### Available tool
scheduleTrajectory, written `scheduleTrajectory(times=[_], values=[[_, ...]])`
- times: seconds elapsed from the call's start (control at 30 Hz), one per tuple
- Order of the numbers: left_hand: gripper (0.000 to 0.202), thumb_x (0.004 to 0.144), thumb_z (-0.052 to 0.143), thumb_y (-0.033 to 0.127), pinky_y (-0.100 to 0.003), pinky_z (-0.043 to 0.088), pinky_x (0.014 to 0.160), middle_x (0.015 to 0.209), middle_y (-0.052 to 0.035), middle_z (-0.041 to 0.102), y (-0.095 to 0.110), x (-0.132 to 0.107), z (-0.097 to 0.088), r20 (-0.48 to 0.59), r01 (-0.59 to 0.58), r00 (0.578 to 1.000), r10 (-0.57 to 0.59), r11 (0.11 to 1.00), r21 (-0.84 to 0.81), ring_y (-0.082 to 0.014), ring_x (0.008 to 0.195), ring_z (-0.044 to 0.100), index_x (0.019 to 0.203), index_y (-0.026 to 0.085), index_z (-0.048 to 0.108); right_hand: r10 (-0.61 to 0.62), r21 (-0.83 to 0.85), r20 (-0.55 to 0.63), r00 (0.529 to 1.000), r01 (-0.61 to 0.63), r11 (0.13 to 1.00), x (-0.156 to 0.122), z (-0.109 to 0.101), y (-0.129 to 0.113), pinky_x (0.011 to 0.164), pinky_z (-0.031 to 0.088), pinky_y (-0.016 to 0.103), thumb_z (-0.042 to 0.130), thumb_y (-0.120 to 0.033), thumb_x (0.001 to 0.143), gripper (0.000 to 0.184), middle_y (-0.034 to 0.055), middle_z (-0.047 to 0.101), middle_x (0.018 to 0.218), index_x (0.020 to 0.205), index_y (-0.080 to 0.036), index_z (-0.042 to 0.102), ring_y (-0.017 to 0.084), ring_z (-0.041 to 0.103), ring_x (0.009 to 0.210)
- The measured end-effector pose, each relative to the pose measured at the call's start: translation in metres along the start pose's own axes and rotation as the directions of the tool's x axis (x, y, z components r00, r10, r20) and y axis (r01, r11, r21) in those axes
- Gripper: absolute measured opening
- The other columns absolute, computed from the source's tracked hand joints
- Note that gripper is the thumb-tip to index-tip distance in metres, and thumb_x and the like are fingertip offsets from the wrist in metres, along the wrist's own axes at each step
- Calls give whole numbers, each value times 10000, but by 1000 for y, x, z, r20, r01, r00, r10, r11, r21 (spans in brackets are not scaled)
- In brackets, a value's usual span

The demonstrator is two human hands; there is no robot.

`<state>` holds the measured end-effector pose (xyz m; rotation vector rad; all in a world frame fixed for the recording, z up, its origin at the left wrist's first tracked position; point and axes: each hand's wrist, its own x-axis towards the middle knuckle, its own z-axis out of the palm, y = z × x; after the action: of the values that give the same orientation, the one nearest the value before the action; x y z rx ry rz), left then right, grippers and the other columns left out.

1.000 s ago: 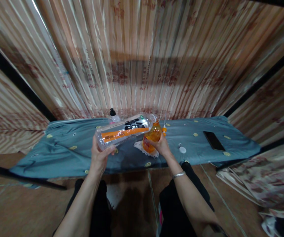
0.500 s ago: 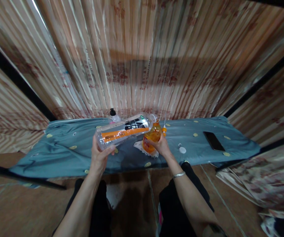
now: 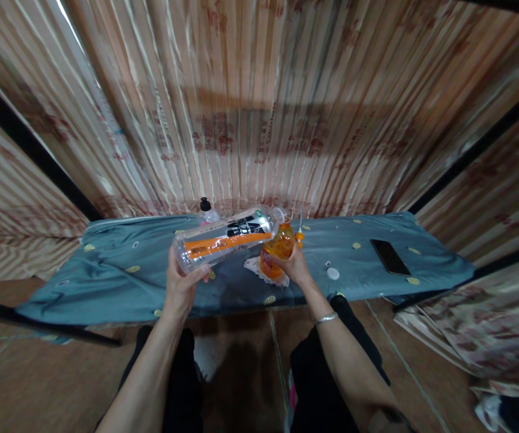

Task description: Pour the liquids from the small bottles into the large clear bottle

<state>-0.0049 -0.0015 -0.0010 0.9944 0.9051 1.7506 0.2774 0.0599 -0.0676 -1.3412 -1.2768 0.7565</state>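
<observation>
My left hand (image 3: 183, 282) is closed round the base of a large clear plastic bottle (image 3: 230, 237) with an orange, silver and black label. That bottle is tilted, its neck pointing right, and its mouth is at the top of an orange bottle (image 3: 279, 246). My right hand (image 3: 293, 264) grips the orange bottle, which stands on a small white cloth (image 3: 259, 272). Whether liquid flows between the two mouths I cannot tell. Behind the orange bottle's right side stands an orange pump or nozzle top with a thin clear tube (image 3: 299, 236).
A blue-green cloth (image 3: 119, 288) with yellow spots covers the low table. On it lie a black phone (image 3: 390, 257) and a white round cap (image 3: 332, 273) to the right. A small bottle with a black top (image 3: 205, 206) stands behind the clear bottle. Striped curtains (image 3: 250, 108) hang close behind.
Almost nothing differs. Both hands keep their grip, and the clear bottle stays tilted against the orange bottle's mouth.
</observation>
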Motion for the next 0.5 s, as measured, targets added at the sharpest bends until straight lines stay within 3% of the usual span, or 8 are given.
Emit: scheduleTrajectory(times=[0.5], values=[[867,528,1002,291,-218,432,464,997,-25,725,-1,-1,-1,-7,10,1000,-10,1000,3,-131,630,609,1318,264,648,4,-17,-5,1000,-4,1000,-1,0,-3,1024,615,532,984,-500,542,795,127,823,1201,1216,-231,659,376,770,1157]])
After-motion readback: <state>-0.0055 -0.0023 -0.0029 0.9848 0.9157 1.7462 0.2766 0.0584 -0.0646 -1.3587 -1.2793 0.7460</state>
